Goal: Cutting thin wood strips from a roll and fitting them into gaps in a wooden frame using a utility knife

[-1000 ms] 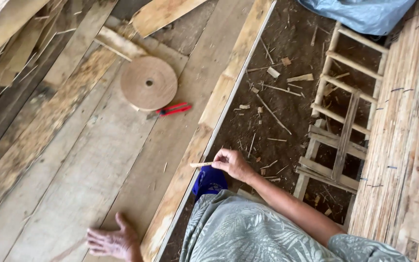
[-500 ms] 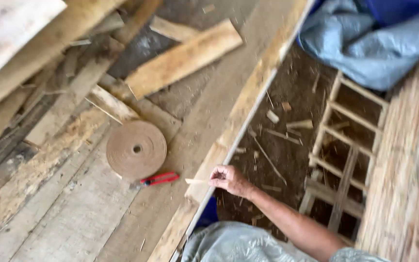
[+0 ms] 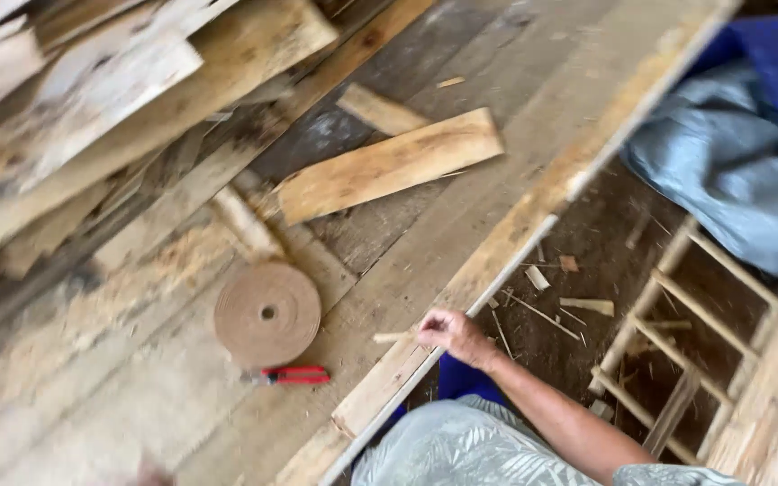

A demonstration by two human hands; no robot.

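My right hand [image 3: 455, 337] is closed on a small wooden stick [image 3: 393, 337] that points left, over the edge of a long plank [image 3: 497, 238]. To its left a flat roll of brown tape [image 3: 267, 315] lies on the wooden floor, with a red-handled cutter [image 3: 292, 375] just below it. My left hand [image 3: 149, 473] barely shows as a blur at the bottom edge, so its fingers are hidden. A short light board [image 3: 389, 166] lies farther up the floor.
Stacked old planks [image 3: 92, 99] fill the upper left. Right of the long plank is bare dirt with wood scraps [image 3: 578, 306], a wooden ladder-like frame [image 3: 677, 342], and a grey-blue tarp [image 3: 740, 180] at the upper right. My patterned garment [image 3: 461, 450] fills the bottom.
The view has tilted upward, so the roll, cutter and my right hand sit lower in frame. My left hand has dropped almost out of view. My right hand still holds the stick.
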